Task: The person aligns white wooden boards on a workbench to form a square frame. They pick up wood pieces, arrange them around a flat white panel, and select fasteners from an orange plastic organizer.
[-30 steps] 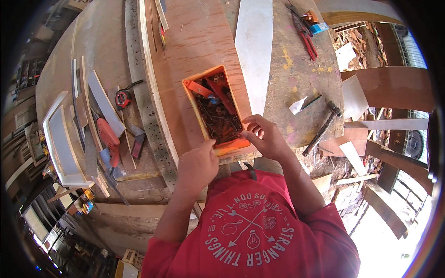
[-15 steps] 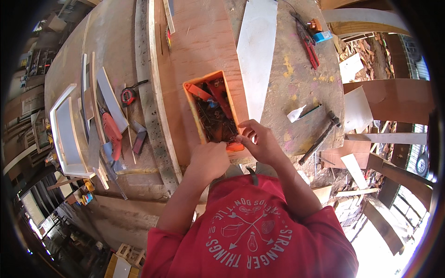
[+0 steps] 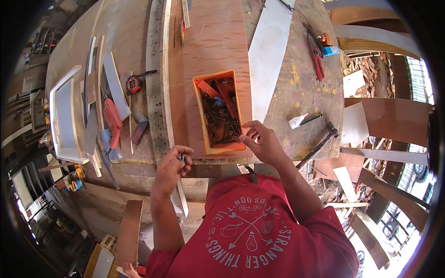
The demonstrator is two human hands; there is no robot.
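Note:
An orange plastic bin [image 3: 199,116] full of loose screws, nails and other hardware [image 3: 220,125] sits on a brown plywood board [image 3: 211,41]. My left hand [image 3: 169,172] is off the bin, near the table's front edge. Its fingers are curled around a few small metal pieces [image 3: 181,158] that look like screws. My right hand [image 3: 263,144] is at the bin's near right corner. There its thumb reaches the rim, and the fingers are bent but apart. Nothing can be made out between them.
Left on the table lie a red power drill [image 3: 112,121], a tape measure [image 3: 134,84], and wood strips. Right are a hammer [image 3: 320,146], a small white bottle [image 3: 296,121], red-handled pliers [image 3: 317,60] and a long white panel [image 3: 269,51]. Another person's hand [image 3: 131,270] shows at the lower left.
My left hand has left the bin's near end and moved left and down, with small metal pieces in its fingers. The right hand stays by the bin's corner. The view has shifted slightly.

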